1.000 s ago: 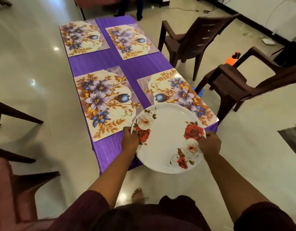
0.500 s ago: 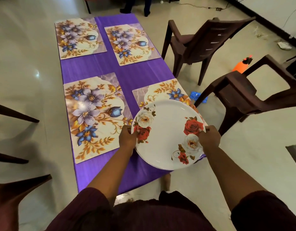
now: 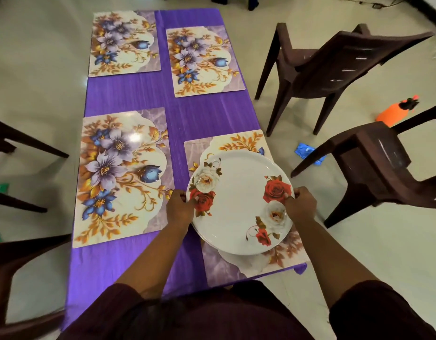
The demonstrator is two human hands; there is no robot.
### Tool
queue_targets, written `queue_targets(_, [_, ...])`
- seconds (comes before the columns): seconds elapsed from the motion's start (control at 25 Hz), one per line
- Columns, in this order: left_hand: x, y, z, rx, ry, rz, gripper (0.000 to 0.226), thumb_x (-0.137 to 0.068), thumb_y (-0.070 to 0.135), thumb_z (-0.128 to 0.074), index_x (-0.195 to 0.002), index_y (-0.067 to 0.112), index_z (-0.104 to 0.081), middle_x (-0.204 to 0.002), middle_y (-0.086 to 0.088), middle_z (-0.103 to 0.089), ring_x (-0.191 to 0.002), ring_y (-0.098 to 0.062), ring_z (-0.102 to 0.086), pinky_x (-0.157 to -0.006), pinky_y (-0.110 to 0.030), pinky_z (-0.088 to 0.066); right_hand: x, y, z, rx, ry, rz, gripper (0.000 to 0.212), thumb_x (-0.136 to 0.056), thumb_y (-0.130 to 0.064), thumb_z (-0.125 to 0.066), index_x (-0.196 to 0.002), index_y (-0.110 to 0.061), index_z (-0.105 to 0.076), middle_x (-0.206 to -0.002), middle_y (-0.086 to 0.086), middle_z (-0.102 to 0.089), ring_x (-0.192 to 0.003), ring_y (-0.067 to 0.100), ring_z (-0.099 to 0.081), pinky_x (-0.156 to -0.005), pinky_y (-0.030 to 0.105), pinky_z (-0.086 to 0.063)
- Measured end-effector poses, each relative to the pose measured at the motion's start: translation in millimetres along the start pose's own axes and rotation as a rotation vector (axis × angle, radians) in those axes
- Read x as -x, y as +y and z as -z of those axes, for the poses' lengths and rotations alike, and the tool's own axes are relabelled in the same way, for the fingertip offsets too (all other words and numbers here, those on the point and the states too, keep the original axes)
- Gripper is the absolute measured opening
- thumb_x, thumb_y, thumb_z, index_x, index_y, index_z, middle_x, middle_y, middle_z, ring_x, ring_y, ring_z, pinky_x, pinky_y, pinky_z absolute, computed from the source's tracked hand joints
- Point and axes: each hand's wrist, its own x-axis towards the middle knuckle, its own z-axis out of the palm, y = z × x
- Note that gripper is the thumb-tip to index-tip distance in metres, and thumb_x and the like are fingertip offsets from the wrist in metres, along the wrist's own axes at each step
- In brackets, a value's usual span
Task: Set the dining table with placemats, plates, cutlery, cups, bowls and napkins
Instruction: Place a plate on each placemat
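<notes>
Both hands grip a round white rose-printed plate (image 3: 239,204) by its rim, left hand (image 3: 179,209) and right hand (image 3: 300,204) on opposite sides, over the floral placemat (image 3: 246,265) at the purple table's (image 3: 138,94) near right corner (contact underneath unclear).

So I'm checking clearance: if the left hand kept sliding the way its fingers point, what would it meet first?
Probably only the plate that the left hand already grips; its fingers point right, across it.
</notes>
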Motion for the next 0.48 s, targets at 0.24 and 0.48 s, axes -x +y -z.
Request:
queue_targets(0.24, [11.5,-6.8,-10.8,0.004,0.046,0.03,0.021,-0.085,0.017,-0.068,-0.099,0.008,-0.055,-0.087,-0.002,-0.06,-0.079,-0.019,-0.054,-0.065,-0.027,-0.041,-9.4,8.8,1.0,-0.015,-0.04,0.03,0.014,-0.085,-0.01,-0.06,-0.098,-0.006,-0.058,-0.09,0.007,-0.058,-0.082,0.023,-0.051,-0.07,0.029,-0.035])
queue_targets(0.48, [17.1,-12.0,-15.5,-0.075,0.035,0.02,0.018,-0.089,0.019,-0.065,-0.097,0.01,-0.052,-0.093,-0.007,-0.061,-0.083,-0.022,-0.056,-0.067,-0.029,-0.043,-10.2,13.4,1.1,-0.033,-0.045,0.043,0.011,-0.084,-0.011,-0.06,-0.094,-0.007,-0.057,-0.088,0.008,-0.058,-0.08,0.023,-0.051,-0.069,0.031,-0.036])
